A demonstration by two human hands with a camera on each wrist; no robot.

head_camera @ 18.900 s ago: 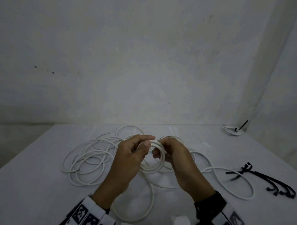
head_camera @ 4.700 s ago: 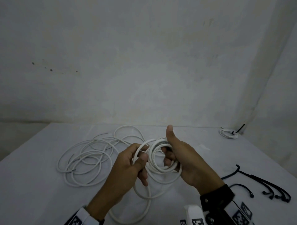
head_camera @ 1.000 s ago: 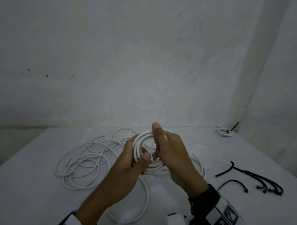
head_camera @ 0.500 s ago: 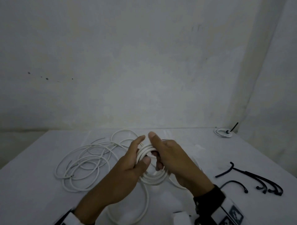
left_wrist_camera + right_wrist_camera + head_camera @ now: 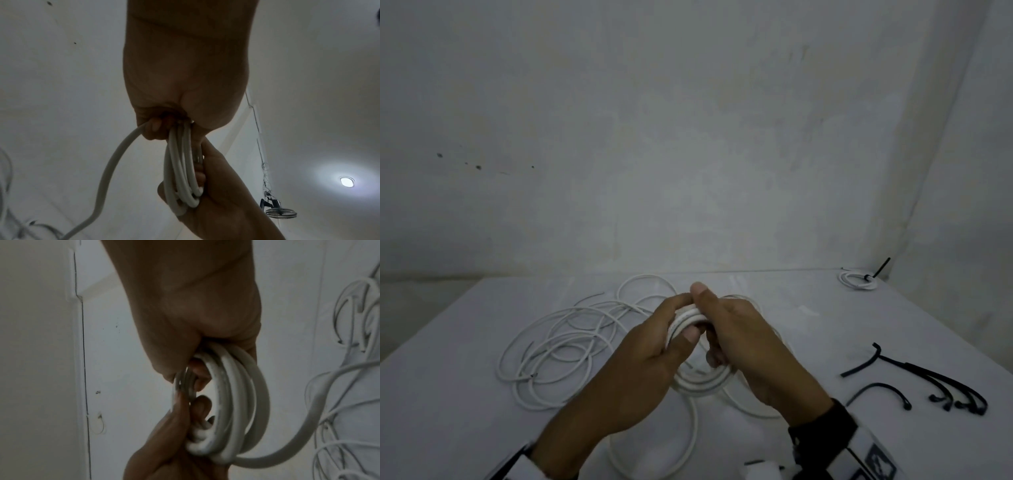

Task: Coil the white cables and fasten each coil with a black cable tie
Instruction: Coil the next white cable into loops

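While both hands, left and right, grip it, the coil stands upright, its tail trailing tableward.

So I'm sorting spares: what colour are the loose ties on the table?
Black; the ties show best in the head view.

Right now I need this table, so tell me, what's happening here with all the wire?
A person is winding a white cable into a coil above the table. The left hand and right hand both grip it, and a loose tail still trails down. More cable lies uncoiled on the left. Black ties wait on the right. One tied coil sits in the far corner.
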